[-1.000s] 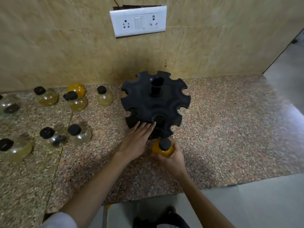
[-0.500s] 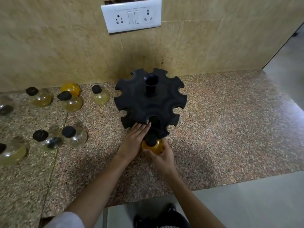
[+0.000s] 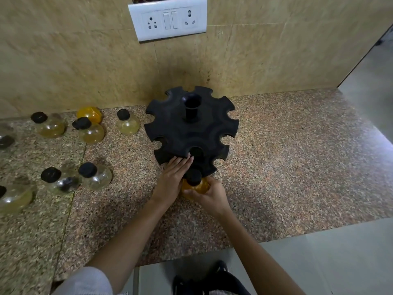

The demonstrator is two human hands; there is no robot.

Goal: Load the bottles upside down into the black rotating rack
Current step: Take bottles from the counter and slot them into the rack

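Speckled granite counter runs against a beige tiled wall that carries a white switch-and-socket plate. We note the black rotating rack standing close to the wall, with its central tube upright. To its left, apart from it, a loose group of round black-capped bottles stands on the counter, with an amber bottle behind them.

At the rack's near edge, the left hand lies flat. Its fingers are straight and together, and their tips touch the rack beside the front notch.

Just beside it, the right hand has its fingers curled round an orange bottle. We find the bottle's black cap pointing at the rack's base, below the front notch. The bottle is not seated in any notch.
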